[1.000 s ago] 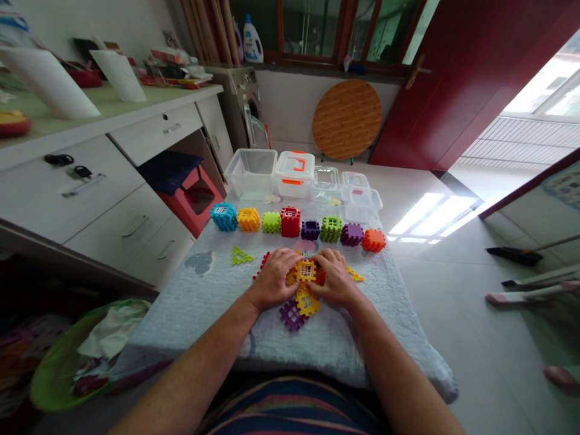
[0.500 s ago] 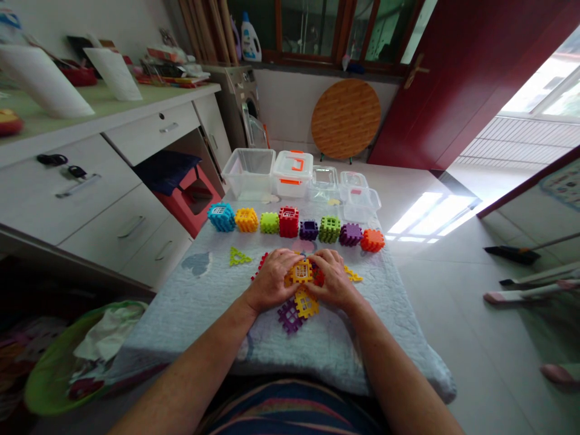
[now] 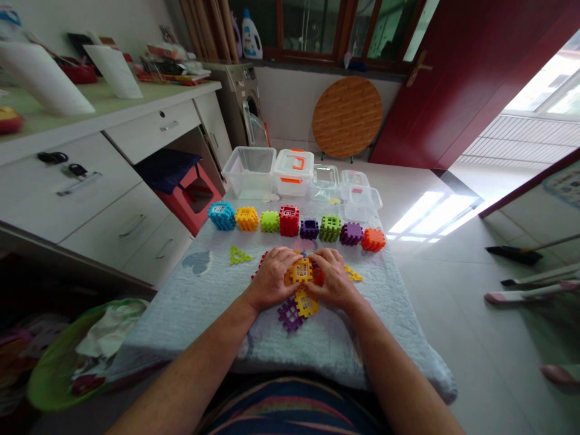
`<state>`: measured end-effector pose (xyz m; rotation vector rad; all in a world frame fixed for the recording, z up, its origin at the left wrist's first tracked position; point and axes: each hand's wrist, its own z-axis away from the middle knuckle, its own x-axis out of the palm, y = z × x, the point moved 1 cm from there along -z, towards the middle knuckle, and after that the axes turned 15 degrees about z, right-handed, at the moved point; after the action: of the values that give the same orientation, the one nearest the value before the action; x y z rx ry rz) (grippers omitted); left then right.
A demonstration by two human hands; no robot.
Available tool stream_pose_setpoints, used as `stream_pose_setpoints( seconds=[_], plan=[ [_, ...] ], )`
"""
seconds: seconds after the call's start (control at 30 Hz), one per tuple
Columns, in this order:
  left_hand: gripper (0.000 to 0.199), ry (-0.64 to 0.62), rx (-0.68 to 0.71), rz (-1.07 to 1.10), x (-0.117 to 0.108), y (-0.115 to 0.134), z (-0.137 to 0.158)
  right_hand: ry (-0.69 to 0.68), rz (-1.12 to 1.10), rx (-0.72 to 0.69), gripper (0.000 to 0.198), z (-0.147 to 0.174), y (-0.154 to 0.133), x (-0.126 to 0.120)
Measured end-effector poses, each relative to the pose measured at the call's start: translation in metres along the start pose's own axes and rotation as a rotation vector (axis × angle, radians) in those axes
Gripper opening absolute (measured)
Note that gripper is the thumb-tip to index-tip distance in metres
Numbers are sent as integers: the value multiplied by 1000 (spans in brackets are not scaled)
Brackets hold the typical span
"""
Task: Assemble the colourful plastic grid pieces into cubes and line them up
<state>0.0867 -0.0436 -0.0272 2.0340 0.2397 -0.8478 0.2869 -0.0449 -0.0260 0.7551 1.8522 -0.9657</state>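
Note:
Between my two hands is a yellow-orange building block (image 3: 301, 272) with toothed edges and a window grid on top. My left hand (image 3: 275, 273) is closed on its left side, and my right hand (image 3: 334, 277) grips it from the right. Just in front lie a yellow lattice panel (image 3: 307, 303) and a purple lattice panel (image 3: 291, 315), overlapping. Red pieces show partly behind my fingers. A yellow piece (image 3: 353, 273) lies right of my right hand, and a lime triangular piece (image 3: 239, 255) lies to the left.
Stacked blocks line the table: blue (image 3: 222, 216), yellow (image 3: 247, 219), red (image 3: 289, 221), green (image 3: 330, 228), purple (image 3: 351, 234), orange (image 3: 373, 240) and others. Behind them stand an open clear bin (image 3: 249, 175), a lidded box (image 3: 293, 175) and smaller clear containers. A red stool (image 3: 193, 193) stands left.
My hands stay around the yellow-orange block, with hardly any movement. The view has shifted very slightly.

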Motion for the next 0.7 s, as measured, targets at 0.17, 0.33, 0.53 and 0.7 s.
stream_pose_setpoints(
  seconds=[0.17, 0.33, 0.53, 0.7],
  plan=[
    [50, 19, -1, 39, -1, -1, 1, 0, -31, -31, 57, 1, 1, -1],
    [52, -10, 10, 38, 0, -2, 1, -11, -28, -33, 51, 1, 1, -1],
    [53, -42, 2, -9, -2, 4, -2, -6, -28, -34, 53, 1, -2, -1],
    [48, -57, 5, -72, -7, 12, -8, 8, -56, -33, 53, 1, -4, -3]
  ],
)
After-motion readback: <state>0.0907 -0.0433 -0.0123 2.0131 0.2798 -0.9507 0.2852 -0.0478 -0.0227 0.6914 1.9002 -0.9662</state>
